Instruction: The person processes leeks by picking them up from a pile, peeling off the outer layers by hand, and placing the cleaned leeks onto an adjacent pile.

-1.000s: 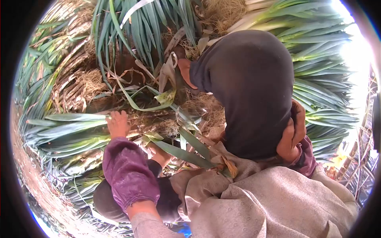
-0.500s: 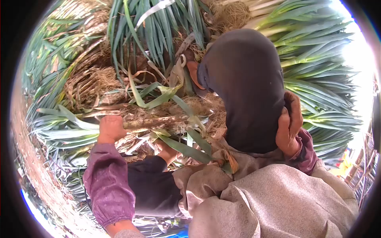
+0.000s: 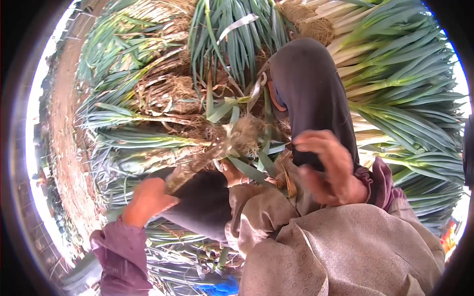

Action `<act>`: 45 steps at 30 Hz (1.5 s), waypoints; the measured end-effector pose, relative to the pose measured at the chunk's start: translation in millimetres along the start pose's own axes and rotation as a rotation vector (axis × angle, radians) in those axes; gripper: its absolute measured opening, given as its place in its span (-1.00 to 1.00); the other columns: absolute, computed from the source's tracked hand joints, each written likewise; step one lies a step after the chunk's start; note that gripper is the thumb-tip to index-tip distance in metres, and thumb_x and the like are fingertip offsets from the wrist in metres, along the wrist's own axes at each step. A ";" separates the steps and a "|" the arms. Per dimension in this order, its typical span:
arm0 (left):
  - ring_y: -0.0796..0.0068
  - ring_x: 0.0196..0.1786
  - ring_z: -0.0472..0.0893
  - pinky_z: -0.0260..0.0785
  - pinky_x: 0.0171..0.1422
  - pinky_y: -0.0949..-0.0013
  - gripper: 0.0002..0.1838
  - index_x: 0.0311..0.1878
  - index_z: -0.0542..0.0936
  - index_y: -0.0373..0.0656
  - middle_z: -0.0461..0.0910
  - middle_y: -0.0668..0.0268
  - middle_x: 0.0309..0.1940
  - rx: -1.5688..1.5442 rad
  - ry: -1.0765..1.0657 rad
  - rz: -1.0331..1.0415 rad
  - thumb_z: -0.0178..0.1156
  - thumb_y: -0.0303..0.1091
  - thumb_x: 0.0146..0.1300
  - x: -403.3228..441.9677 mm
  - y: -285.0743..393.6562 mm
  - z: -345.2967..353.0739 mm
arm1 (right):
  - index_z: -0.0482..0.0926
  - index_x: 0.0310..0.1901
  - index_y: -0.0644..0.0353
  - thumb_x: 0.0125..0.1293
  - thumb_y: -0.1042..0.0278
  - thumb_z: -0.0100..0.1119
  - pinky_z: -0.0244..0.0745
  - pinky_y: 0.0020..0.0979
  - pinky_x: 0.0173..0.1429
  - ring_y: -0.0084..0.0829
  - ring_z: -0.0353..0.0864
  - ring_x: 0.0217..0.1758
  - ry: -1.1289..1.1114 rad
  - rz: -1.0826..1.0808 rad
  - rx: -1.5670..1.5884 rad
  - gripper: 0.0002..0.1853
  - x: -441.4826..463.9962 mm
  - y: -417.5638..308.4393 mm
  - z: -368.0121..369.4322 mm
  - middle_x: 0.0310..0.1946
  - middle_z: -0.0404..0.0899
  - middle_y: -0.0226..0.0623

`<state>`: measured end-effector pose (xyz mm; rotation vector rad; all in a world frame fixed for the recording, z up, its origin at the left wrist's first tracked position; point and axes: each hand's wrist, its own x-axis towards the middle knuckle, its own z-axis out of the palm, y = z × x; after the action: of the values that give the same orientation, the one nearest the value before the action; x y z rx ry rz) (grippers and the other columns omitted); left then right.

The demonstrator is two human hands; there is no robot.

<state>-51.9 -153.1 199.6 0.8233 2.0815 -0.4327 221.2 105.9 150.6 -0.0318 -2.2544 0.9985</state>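
Observation:
My left hand (image 3: 147, 200) is wrapped round a leek, at the lower left beside my bent leg. The leek's brownish, soil-coated stalk (image 3: 195, 165) slants up to the right and is blurred by motion. Its shaggy roots (image 3: 246, 132) are at the far end, in the middle of the view. Over my dark-trousered thigh is my right hand (image 3: 331, 170), slightly blurred, with curved fingers apart from the thumb and nothing visible between them. Loose green leaf pieces (image 3: 252, 170) and a dry brown leaf (image 3: 290, 182) lie by my lap, between the hands.
Leeks with pale stalks (image 3: 363, 61) are stacked along the right. A leek bundle (image 3: 237, 44) with a whitish strip stands at the top. More soiled leeks (image 3: 163, 140) lie on the left, beside a bare dirt strip (image 3: 71, 148). Something blue (image 3: 222, 287) shows at the bottom.
My left hand has drawn a leek from the left pile down toward me, its root end swinging up. My right hand has left the knee's side and moved inward above the thigh. The view has shifted left.

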 end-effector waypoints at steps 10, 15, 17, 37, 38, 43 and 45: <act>0.22 -0.64 0.59 0.49 -0.50 0.24 -0.73 -0.38 0.52 -0.40 0.53 0.12 -0.67 -1.291 -0.602 0.092 0.25 -0.32 0.17 -46.6 93.0 50.6 | 0.46 0.00 0.40 0.42 -0.16 -0.02 0.44 -0.51 -0.41 -0.59 0.47 -0.49 -0.634 0.690 1.070 -0.39 -1.5 -26.3 45.4 -0.47 0.47 -0.37; 0.27 -0.65 0.58 0.48 -0.51 0.28 -0.72 -0.32 0.50 -0.40 0.53 0.11 -0.67 -1.355 -0.531 0.184 0.20 -0.29 0.21 -44.5 103.4 37.6 | 0.34 0.23 0.07 0.45 0.19 0.02 0.40 -0.53 -0.37 -0.60 0.46 -0.42 -0.299 0.142 0.857 -0.62 -5.8 -3.0 98.1 -0.38 0.43 -0.41; 0.37 -0.56 0.62 0.47 -0.45 0.37 -0.69 -0.27 0.52 -0.38 0.58 0.13 -0.58 -1.262 -0.394 0.187 0.18 -0.23 0.25 -40.9 86.2 36.9 | 0.26 0.31 0.06 0.43 0.38 0.01 0.24 -0.56 -0.48 -0.61 0.41 -0.43 -0.445 0.861 1.605 -0.55 10.9 -2.7 102.9 -0.29 0.44 -0.38; -0.16 -0.05 0.49 0.35 0.07 -0.02 -0.47 0.08 0.43 -0.33 0.51 -0.11 -0.15 -0.324 1.092 -0.124 0.24 -0.35 0.00 -54.7 102.1 198.4 | 0.52 -0.36 0.25 0.17 0.09 0.35 0.04 -0.55 -0.78 -0.64 0.28 -0.79 -0.266 1.062 1.160 -0.64 69.0 3.6 122.8 -0.71 0.36 -0.46; -0.15 -0.07 0.50 0.37 0.05 -0.03 -0.45 0.09 0.43 -0.33 0.52 -0.10 -0.15 -0.304 1.109 -0.130 0.22 -0.36 -0.04 -52.1 105.9 196.6 | 0.52 -0.35 0.25 0.18 0.07 0.35 0.05 -0.55 -0.77 -0.64 0.29 -0.80 -0.265 1.061 1.149 -0.63 67.4 0.9 127.1 -0.73 0.36 -0.46; -0.09 -0.17 0.54 0.41 -0.12 -0.03 -0.50 -0.01 0.45 -0.28 0.53 0.02 -0.25 -0.330 1.157 -0.108 0.23 -0.39 -0.11 -37.0 96.1 202.0 | 0.57 -0.32 0.20 0.19 0.02 0.36 0.16 -0.53 -0.75 -0.64 0.32 -0.72 -0.656 1.105 0.967 -0.63 10.6 -28.7 157.4 -0.64 0.40 -0.46; -0.07 -0.22 0.54 0.41 -0.16 -0.01 -0.54 -0.06 0.47 -0.27 0.54 0.05 -0.30 -0.324 1.206 -0.101 0.25 -0.41 -0.12 -35.6 93.8 204.9 | 0.60 -0.28 0.17 0.21 0.02 0.33 0.17 -0.47 -0.72 -0.60 0.33 -0.69 -0.749 1.077 1.052 -0.65 -4.8 -28.8 169.6 -0.59 0.41 -0.44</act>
<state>147.0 -214.2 105.9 0.8686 3.1627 0.5048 133.0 -26.2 84.2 -0.5186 -1.8750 3.0649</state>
